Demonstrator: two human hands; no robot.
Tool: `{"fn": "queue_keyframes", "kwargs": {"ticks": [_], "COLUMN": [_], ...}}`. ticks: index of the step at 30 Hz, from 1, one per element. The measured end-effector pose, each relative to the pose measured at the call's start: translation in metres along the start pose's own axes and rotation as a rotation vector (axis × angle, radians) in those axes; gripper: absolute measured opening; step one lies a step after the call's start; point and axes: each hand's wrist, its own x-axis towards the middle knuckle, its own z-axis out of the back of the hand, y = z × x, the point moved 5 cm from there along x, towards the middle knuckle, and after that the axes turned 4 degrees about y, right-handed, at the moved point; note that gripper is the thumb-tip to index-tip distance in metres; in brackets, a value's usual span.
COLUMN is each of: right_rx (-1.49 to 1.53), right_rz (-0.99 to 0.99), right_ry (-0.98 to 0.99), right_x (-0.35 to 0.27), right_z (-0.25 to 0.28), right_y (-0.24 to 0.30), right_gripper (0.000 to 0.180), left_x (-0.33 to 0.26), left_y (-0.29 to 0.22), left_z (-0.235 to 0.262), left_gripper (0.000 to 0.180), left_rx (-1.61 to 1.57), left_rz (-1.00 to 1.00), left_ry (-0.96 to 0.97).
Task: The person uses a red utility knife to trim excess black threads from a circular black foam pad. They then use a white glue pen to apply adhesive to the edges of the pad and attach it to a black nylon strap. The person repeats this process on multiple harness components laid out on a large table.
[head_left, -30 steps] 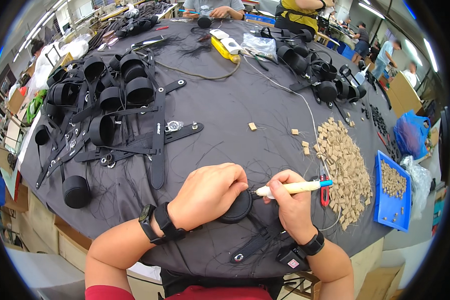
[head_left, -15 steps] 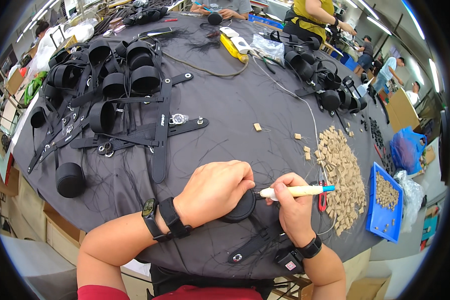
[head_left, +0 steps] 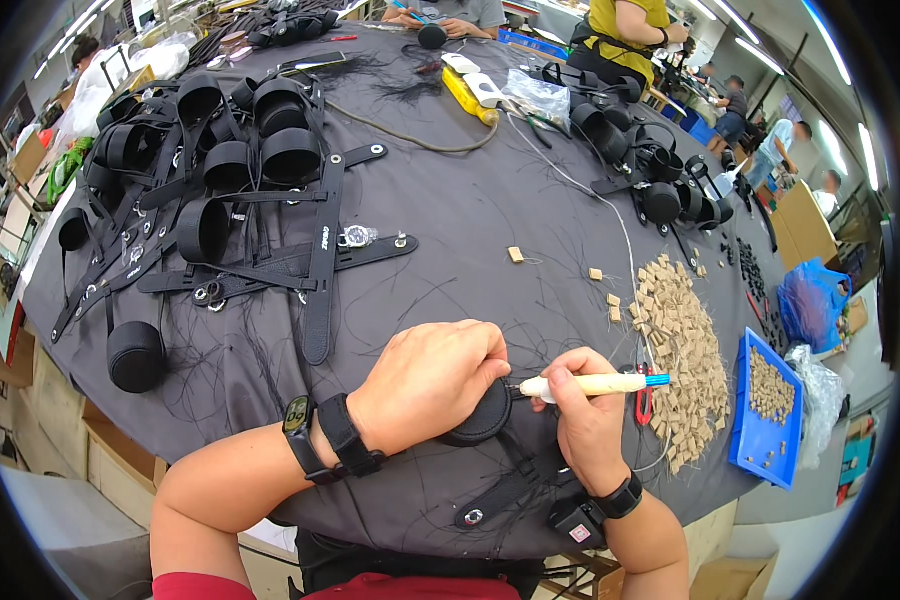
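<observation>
My left hand point(head_left: 435, 378) is closed on a round black padded cup point(head_left: 482, 418), pinching its upper edge between thumb and fingers. My right hand point(head_left: 588, 415) grips a cream pen-shaped tool point(head_left: 600, 384) with a blue end. The tool's thin metal tip meets the cup's rim right beside my left thumb; the exact contact is too small to make out. A black strap point(head_left: 505, 494) with a metal snap runs from the cup toward the table's near edge, below my right hand.
Black cups and straps point(head_left: 228, 165) are heaped at the left, with a wristwatch point(head_left: 357, 236) beside them. Small tan pieces point(head_left: 682, 365) lie piled at right, near red-handled snips point(head_left: 644, 405) and a blue tray point(head_left: 792, 435). A yellow power strip point(head_left: 467, 97) and cable lie farther back.
My hands, the cup and the tool stay almost still. In the background, the person in yellow has drawn an outstretched arm back in.
</observation>
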Motion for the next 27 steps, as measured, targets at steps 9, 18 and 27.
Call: {"fn": "queue_keyframes", "kwargs": {"ticks": [9,18,27], "right_rx": [0.017,0.04,0.044], "right_rz": [0.003,-0.008,0.074], "right_ry": [0.021,0.002,0.044], "right_x": [0.0,0.0,-0.002], "right_z": [0.001,0.001,-0.003], "right_y": [-0.001,-0.001,0.004], "right_gripper": [0.011,0.012,0.019], "left_x": [0.0,0.0,0.002], "left_y": [0.001,0.003,0.036], "left_z": [0.0,-0.001,0.003], "left_gripper": [0.013,0.012,0.02], "left_rx": [-0.004,-0.031,-0.357], "left_rz": [-0.001,0.028,0.228], "left_ry": [-0.002,-0.012,-0.052]}}
